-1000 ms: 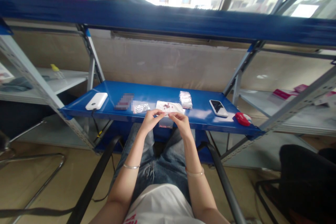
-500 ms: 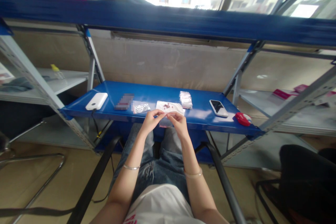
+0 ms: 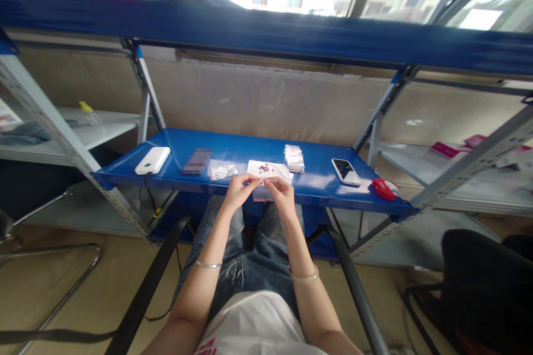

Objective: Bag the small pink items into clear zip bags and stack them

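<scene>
My left hand (image 3: 238, 191) and my right hand (image 3: 283, 191) meet at the front edge of the blue shelf table. Thumbs and fingertips of both pinch the top edge of a small clear plastic bag (image 3: 262, 195), which hangs down between them with reddish bits or print at its bottom. Just beyond my fingers lies a white paper sheet (image 3: 254, 166), bearing several small dark reddish-brown pieces (image 3: 266, 168). To its left is a clear bag with silvery contents (image 3: 224, 172); to its right, a stack of clear plastic bags (image 3: 294, 158).
A white device with a cable (image 3: 152, 161) and a blurred-out flat item (image 3: 196, 161) lie on the left. On the right are a white phone (image 3: 346, 171) and a red-and-white object (image 3: 385, 188). A blue beam (image 3: 266, 33) crosses above; chair armrests flank me.
My right hand has shifted very slightly left, toward the left hand. Both hands keep their pinch on the bag; the things on the table stay put.
</scene>
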A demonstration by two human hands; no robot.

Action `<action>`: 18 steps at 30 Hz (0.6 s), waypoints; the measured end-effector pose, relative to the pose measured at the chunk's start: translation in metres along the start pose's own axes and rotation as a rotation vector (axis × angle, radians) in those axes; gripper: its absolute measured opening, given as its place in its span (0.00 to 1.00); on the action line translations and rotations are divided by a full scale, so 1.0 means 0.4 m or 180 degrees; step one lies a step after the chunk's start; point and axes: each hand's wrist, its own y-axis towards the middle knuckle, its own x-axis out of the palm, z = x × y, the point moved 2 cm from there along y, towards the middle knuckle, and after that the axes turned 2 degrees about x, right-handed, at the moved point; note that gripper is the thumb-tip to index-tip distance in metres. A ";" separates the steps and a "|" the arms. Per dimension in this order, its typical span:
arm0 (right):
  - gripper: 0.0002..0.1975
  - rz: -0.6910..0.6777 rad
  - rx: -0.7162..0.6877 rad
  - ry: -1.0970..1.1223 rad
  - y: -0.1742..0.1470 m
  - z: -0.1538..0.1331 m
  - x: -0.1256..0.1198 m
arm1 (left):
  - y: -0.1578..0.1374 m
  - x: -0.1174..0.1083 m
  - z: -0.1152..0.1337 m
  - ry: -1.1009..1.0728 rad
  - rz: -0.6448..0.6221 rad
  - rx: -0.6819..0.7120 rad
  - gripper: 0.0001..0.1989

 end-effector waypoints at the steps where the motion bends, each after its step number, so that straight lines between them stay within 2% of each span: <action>1: 0.13 -0.0003 0.0001 0.0004 0.000 0.000 0.000 | 0.000 -0.001 -0.001 -0.0039 -0.0026 -0.0028 0.12; 7: 0.13 -0.0121 0.0049 0.0087 -0.005 -0.006 0.008 | 0.001 0.000 -0.001 -0.0267 -0.0120 -0.0121 0.14; 12: 0.13 0.0052 0.0071 0.0110 -0.009 -0.011 0.011 | 0.002 0.005 -0.006 -0.0302 -0.0210 -0.0114 0.15; 18: 0.12 0.0138 0.0088 0.0062 -0.004 -0.001 0.003 | 0.004 0.008 -0.004 -0.0201 0.0011 0.0015 0.13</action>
